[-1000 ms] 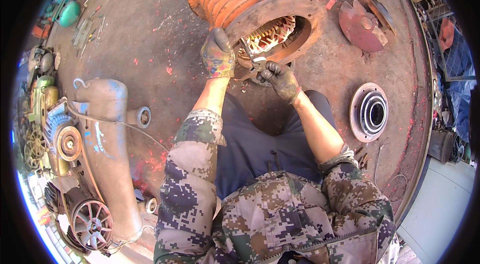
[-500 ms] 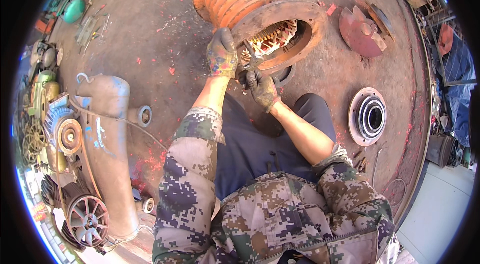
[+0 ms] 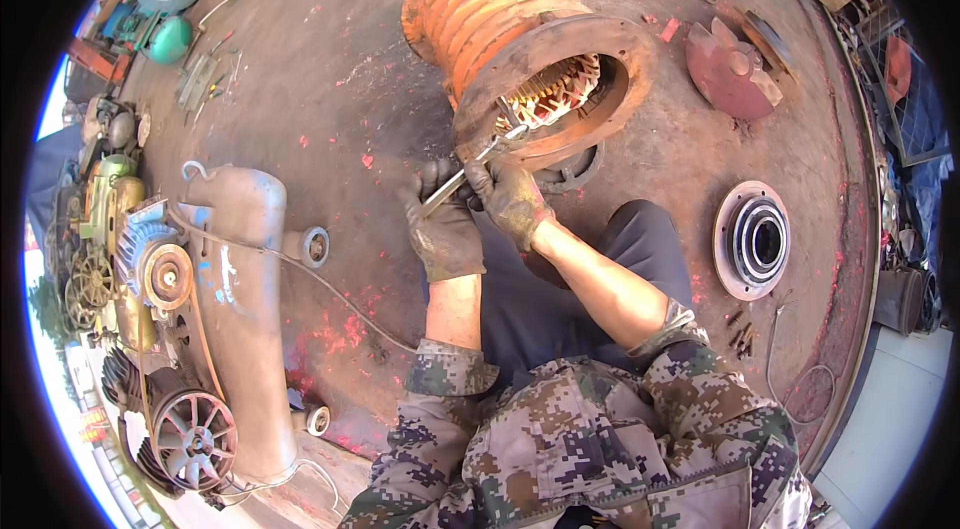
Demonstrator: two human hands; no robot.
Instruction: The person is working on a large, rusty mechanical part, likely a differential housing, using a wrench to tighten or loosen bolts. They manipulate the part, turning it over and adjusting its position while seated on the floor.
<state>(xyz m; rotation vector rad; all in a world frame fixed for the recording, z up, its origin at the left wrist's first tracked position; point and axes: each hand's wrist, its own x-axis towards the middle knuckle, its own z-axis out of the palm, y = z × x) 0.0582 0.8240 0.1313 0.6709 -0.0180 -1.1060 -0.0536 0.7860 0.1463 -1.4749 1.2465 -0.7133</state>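
Observation:
An orange ribbed motor housing (image 3: 505, 14) lies on its side, its round rusty flange (image 3: 625, 114) facing me. Inside the opening, wrapped windings (image 3: 560, 89) show. My left hand (image 3: 445, 234), in a stained work glove, closes round the lower end of a slim silvery metal bar (image 3: 450, 189). Beside it my gloved right hand (image 3: 513, 204) also grips this bar, just below the flange. The bar slants up to the flange's lower left edge, where a short dark metal piece (image 3: 508, 114) meets its tip. How the two join is too small to tell.
A black ring (image 3: 575, 169) lies under the flange. To the right are a round bearing cover (image 3: 752, 239), several bolts (image 3: 742, 334) and a reddish broken disc (image 3: 730, 74). At left stand a large grey-blue pipe (image 3: 240, 329) and a belt-driven machine (image 3: 190, 439); a cable (image 3: 340, 299) crosses the floor.
My left hand has left the flange's left side and come down, turning over, onto the bar's lower end. The bar now shows plainly, slanting down to the left. The whole view has shifted slightly.

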